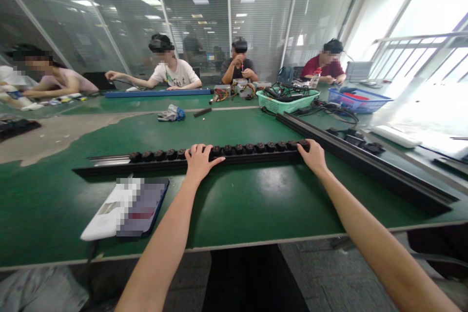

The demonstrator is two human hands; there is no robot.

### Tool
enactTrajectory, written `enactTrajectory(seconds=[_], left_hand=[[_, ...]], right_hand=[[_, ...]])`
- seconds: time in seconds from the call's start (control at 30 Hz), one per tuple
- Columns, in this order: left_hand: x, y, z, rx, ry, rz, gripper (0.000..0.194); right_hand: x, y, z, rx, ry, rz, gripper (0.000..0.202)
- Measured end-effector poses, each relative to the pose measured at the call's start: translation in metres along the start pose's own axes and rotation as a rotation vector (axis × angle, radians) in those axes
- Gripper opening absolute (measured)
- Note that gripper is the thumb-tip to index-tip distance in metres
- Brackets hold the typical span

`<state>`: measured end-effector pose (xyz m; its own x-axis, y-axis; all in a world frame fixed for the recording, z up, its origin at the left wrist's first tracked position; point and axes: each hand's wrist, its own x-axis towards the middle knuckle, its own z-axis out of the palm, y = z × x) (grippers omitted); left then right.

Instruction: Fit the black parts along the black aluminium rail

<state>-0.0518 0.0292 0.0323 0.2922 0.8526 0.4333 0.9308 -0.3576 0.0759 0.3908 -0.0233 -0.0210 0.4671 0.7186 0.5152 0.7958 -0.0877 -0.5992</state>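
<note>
A long black rail [252, 157] lies crosswise on the green table, with a row of black knob-like parts [249, 147] along its channel. At its left end the channel shows a bare metallic strip [109, 160]. My left hand [200, 158] grips the rail left of its middle, fingers over the row and thumb along the near side. At the right end my right hand [313, 155] is closed around the rail and the last knob-like parts, its fingertips partly hidden.
A second black rail [365, 161] lies diagonally at right. Nearer left are a white device [106, 214] and a phone [151, 209]. Farther back stand a green basket [288, 105] with cables and a blue basket [376, 102]. Several people sit across the table [256, 204].
</note>
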Motion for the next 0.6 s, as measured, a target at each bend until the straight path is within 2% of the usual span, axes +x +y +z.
enactTrajectory(seconds=[0.23, 0.6], left_hand=[[0.0006, -0.0007, 0.0008, 0.026, 0.011, 0.003, 0.067], [0.0009, -0.0004, 0.0005, 0.001, 0.013, -0.001, 0.067]], right_hand=[[0.0011, -0.0009, -0.0010, 0.040, 0.050, 0.000, 0.061], [0.0040, 0.0028, -0.0040, 0.081, 0.040, 0.040, 0.059]])
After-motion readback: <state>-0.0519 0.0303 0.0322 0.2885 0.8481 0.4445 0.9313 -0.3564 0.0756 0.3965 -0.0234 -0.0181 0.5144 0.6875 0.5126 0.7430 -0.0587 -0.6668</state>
